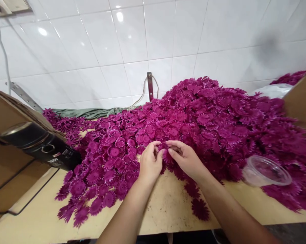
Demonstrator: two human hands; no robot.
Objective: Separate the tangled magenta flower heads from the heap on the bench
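Note:
A large heap of magenta fabric flower heads [206, 115] covers the pale wooden table [165, 210] and rises toward the tiled wall. My left hand [149, 163] and my right hand [185, 158] meet at the heap's front edge. Both have their fingers curled in a pinch around a magenta flower head [164, 153] held between them. Loose flower heads [200, 208] lie on the bare wood below my right wrist.
A clear plastic cup [266, 170] lies on its side in the flowers at right. A black device [38, 144] sits at left beside a cardboard box [5, 112]. More cardboard [301, 100] stands at right. A metal bracket [149, 86] and a cable hang on the wall.

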